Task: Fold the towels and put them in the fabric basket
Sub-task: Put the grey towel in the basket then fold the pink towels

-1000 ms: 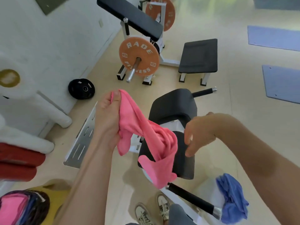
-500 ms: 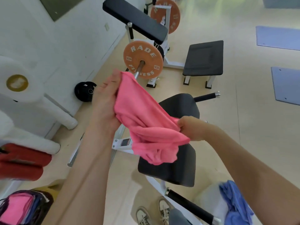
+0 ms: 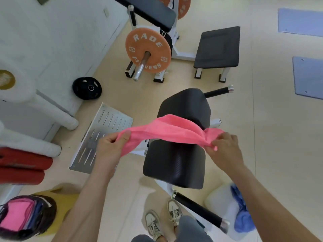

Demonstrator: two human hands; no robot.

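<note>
Both hands hold one pink towel [image 3: 167, 131]: the left hand [image 3: 113, 145] pinches one end and the right hand [image 3: 225, 149] pinches the other, so the cloth hangs stretched and twisted above the black padded bench [image 3: 174, 165]. It looks light, soft and limp, and is probably best taken by its corners. One fabric basket [image 3: 48, 219] sits lower left, holding a folded pink towel [image 3: 15, 217] and darker layers I cannot count. One blue towel [image 3: 243, 215] lies crumpled lower right.
</note>
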